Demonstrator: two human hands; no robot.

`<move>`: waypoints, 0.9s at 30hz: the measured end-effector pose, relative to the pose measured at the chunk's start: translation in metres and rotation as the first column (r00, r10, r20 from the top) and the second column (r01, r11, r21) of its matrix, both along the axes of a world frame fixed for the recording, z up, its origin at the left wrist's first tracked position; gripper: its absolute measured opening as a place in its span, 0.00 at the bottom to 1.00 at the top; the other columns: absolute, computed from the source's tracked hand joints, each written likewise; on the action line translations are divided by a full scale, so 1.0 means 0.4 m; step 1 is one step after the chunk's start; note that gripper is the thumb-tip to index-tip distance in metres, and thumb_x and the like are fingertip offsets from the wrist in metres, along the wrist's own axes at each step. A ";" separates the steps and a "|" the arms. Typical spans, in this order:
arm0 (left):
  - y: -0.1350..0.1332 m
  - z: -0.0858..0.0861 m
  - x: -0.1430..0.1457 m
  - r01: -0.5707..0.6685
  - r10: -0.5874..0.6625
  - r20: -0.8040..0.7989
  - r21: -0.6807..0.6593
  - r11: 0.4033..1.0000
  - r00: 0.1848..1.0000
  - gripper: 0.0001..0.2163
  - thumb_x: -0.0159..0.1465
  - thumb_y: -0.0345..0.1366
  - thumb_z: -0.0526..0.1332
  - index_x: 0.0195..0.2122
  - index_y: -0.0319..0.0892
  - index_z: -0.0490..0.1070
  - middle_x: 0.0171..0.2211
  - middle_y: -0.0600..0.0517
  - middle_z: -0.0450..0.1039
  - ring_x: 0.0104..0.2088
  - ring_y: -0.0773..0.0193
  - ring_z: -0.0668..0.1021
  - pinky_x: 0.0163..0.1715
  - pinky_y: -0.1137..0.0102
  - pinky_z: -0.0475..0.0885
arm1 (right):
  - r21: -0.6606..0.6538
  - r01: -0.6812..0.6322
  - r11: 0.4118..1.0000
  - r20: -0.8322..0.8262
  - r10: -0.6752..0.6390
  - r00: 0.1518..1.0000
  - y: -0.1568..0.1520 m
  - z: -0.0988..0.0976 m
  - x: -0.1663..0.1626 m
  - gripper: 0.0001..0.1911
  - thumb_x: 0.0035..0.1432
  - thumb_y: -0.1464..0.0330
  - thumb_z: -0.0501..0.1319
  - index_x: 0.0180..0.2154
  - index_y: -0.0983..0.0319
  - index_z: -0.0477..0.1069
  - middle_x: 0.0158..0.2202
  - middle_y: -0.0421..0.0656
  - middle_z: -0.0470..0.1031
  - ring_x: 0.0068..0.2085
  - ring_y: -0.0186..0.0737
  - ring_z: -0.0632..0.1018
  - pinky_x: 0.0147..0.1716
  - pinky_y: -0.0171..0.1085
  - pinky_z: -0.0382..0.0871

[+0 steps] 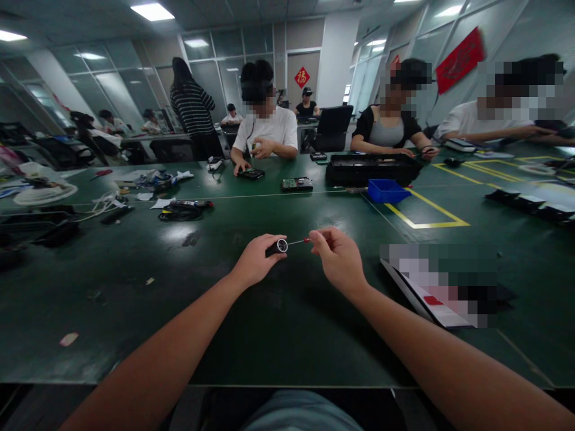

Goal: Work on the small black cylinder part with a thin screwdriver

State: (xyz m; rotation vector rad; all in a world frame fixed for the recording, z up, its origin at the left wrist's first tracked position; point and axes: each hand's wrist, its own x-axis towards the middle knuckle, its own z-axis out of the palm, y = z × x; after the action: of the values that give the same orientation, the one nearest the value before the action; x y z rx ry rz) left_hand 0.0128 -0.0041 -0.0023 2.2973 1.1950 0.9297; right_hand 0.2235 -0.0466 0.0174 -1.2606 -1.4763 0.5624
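Note:
Over the table's middle, my left hand (259, 259) is closed around a small black cylinder (275, 247). The cylinder's round, silver-rimmed end faces right and toward me, with dark parts inside; its exact kind I cannot make out. My right hand (338, 254) pinches a small screwdriver (296, 242) by its red handle, most of which the fingers hide. Its thin metal shaft points left, and the tip is at the cylinder's rimmed end. Whether the tip touches inside, I cannot tell.
A blurred-out booklet or box (417, 293) lies right of my right forearm. Beyond are a blue bin (387, 191), a black housing (371, 170), a circuit-board device (297, 184) and black cables (182, 210). Several people work across the green table (135, 329).

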 end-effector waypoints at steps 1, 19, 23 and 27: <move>0.000 0.000 -0.001 0.001 -0.001 0.000 -0.003 1.000 1.000 0.18 0.63 0.32 0.67 0.54 0.44 0.74 0.50 0.48 0.77 0.51 0.56 0.77 0.56 0.58 0.69 | 0.024 -0.026 0.999 -0.002 0.026 1.000 -0.001 -0.002 0.000 0.14 0.66 0.57 0.58 0.39 0.60 0.74 0.28 0.40 0.77 0.29 0.39 0.76 0.31 0.38 0.67; 0.000 -0.006 -0.004 -0.015 0.016 0.014 -0.016 1.000 1.000 0.18 0.64 0.33 0.66 0.55 0.45 0.74 0.50 0.48 0.76 0.51 0.56 0.77 0.55 0.58 0.70 | 0.014 -0.090 0.996 -0.227 0.091 0.970 0.012 -0.030 -0.007 0.10 0.64 0.61 0.58 0.43 0.58 0.70 0.35 0.42 0.75 0.36 0.42 0.77 0.39 0.43 0.70; 0.000 0.000 -0.003 0.028 -0.029 0.027 0.040 0.999 0.999 0.18 0.64 0.31 0.66 0.55 0.45 0.74 0.52 0.48 0.76 0.53 0.57 0.76 0.57 0.57 0.68 | -0.032 -0.152 0.988 -0.500 0.116 0.858 0.033 -0.040 -0.010 0.16 0.62 0.54 0.60 0.39 0.60 0.72 0.33 0.42 0.75 0.34 0.40 0.77 0.40 0.44 0.73; 0.005 0.003 -0.005 0.086 -0.082 -0.049 0.079 0.993 0.995 0.18 0.64 0.30 0.65 0.56 0.47 0.73 0.52 0.48 0.76 0.53 0.57 0.75 0.57 0.57 0.67 | -0.111 -0.157 0.981 -0.632 0.052 0.773 0.052 -0.054 -0.005 0.16 0.59 0.53 0.61 0.35 0.59 0.71 0.30 0.40 0.74 0.30 0.38 0.75 0.37 0.44 0.75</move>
State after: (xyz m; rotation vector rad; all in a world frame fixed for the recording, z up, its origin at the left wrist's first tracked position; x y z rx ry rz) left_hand 0.0107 -0.0020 -0.0013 2.4250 1.0885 0.9150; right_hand 0.2215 -0.0257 -0.0041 -0.9658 -0.9432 1.0801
